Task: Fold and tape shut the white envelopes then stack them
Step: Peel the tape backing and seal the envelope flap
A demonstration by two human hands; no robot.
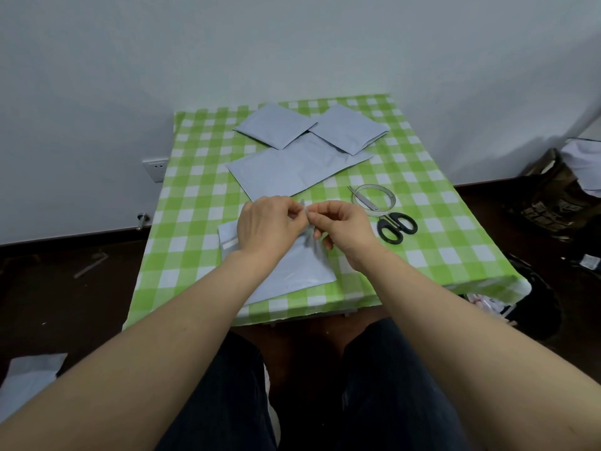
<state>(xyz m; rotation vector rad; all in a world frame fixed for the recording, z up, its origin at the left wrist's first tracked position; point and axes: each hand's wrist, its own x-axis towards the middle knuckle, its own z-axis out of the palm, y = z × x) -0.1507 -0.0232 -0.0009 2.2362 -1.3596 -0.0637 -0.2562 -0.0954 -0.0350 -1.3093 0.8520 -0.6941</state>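
Head view: left hand (265, 222) and right hand (344, 222) both pinch a thin strip (303, 206) above a flat, creased white envelope (302, 265).

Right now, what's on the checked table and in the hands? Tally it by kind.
White envelopes: 4 (folded back-left envelope, folded back-right envelope, flat middle envelope, near envelope)
Scissors: 1
Tape roll: 1
Small strip, pinched by left hand and right hand: 1
Total: 7
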